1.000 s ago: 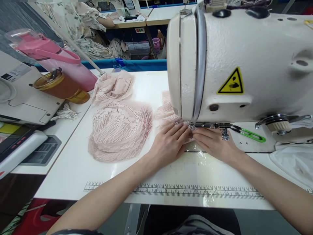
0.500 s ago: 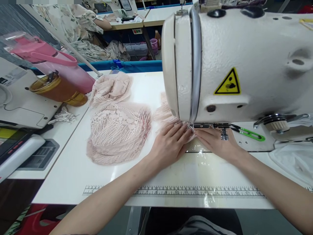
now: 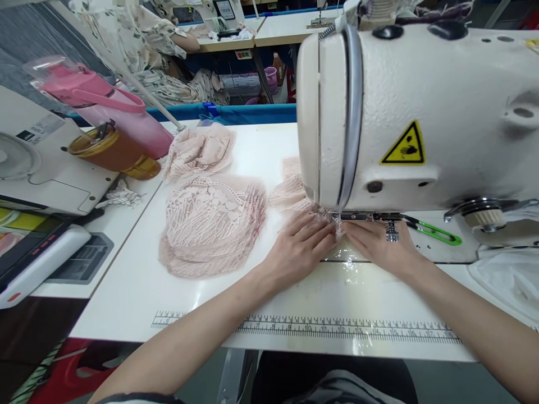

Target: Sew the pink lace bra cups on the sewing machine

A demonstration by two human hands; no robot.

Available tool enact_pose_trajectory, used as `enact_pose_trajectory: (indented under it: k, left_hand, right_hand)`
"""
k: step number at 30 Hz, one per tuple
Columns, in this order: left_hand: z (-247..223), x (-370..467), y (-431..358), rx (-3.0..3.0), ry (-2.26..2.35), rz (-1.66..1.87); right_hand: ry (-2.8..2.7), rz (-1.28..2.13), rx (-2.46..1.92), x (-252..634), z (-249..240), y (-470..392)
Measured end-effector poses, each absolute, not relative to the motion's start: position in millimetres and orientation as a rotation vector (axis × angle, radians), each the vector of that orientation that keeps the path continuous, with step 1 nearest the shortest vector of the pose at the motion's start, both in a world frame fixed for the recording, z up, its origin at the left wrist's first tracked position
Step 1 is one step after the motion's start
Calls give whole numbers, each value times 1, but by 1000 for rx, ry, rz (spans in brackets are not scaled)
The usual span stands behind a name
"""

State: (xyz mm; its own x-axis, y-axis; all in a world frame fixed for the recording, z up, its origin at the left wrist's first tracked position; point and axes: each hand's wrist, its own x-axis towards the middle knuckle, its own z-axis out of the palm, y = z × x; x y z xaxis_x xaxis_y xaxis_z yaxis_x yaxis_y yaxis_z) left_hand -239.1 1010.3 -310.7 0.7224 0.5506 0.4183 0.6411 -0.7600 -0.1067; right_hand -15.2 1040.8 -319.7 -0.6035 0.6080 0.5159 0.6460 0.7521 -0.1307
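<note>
Lace piece (image 3: 291, 194): shifted slightly, less of its near edge showing between left hand (image 3: 302, 245) and right hand (image 3: 381, 246) than half a second ago; partly hidden under the sewing machine (image 3: 370, 101).
Left hand: flat, fingers together, on the lace.
Right hand: fingers outstretched; whether pinching, cannot tell.
Seam: apparently unfinished.
Lace pile (image 3: 214, 233) and bunched lace (image 3: 202, 148): left on the surface (image 3: 290, 297), sewn or waiting unclear.

The sewing machine (image 3: 404, 95), cut off by the right edge, hides part of the pink lace (image 3: 290, 191) and the right hand (image 3: 381, 241). At far left, a person (image 3: 122, 39) is cropped by the top edge.
</note>
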Motion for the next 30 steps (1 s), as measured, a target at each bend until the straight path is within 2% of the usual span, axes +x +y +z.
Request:
enact_pose_trajectory:
  k: [10, 30]
  left_hand:
    - [-306, -243, 1011, -2752, -1028, -549]
    - [-312, -250, 1017, -2815, -1038, -431]
  right_hand:
    - [-2427, -500, -857, -23, -319, 1032]
    - [-2535, -215, -722, -30, -324, 1023]
